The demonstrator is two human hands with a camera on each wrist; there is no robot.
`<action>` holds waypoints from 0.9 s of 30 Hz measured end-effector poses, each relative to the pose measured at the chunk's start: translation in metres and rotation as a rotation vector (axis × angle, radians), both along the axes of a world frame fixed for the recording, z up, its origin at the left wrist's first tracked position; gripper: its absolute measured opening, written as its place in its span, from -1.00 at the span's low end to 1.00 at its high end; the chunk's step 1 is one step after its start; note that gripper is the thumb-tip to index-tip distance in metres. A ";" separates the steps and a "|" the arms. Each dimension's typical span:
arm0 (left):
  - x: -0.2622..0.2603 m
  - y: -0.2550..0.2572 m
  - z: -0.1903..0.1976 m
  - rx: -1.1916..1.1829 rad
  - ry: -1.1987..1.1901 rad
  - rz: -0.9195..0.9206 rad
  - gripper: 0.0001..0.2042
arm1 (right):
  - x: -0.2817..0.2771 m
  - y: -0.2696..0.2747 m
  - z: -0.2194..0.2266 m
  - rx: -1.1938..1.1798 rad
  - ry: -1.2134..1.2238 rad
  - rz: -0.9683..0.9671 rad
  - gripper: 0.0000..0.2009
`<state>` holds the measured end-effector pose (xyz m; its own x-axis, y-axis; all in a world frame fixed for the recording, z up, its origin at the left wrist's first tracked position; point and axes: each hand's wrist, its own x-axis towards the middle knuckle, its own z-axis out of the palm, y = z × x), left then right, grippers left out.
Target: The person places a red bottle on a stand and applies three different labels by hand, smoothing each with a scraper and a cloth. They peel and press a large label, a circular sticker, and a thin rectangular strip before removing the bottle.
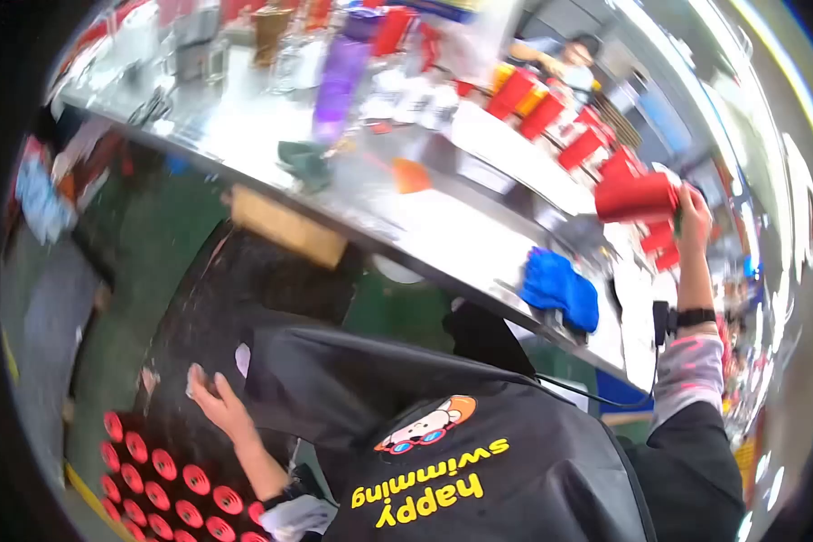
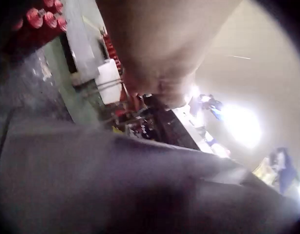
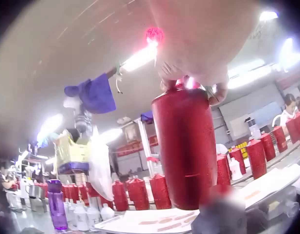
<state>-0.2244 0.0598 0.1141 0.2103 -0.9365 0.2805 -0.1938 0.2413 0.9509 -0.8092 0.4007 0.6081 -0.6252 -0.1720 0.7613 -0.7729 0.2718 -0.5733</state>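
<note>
High on the right in the head view, my right hand [image 1: 696, 221] grips a red bottle [image 1: 637, 199] at its top end. The right wrist view shows the red bottle [image 3: 185, 151] hanging below the right hand [image 3: 199, 48], its fingers round the neck. My left hand [image 1: 226, 411] is low on the left, fingers loosely extended with nothing in them, near several rows of red round items [image 1: 164, 465]. In the left wrist view the left hand [image 2: 162, 48] is seen from close up, its fingertips mostly hidden.
A long metal table [image 1: 452, 239] crosses the head view, bearing a blue cloth [image 1: 560, 285], a purple bottle [image 3: 57, 204] and rows of red bottles [image 3: 140, 194]. A cardboard piece [image 1: 285, 228] sits below its edge. Another person [image 1: 569, 63] is across the table.
</note>
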 end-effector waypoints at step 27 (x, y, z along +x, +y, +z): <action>-0.420 0.205 0.271 0.854 0.468 -1.715 -0.53 | 0.059 0.009 -0.216 -0.305 -1.074 0.513 -0.61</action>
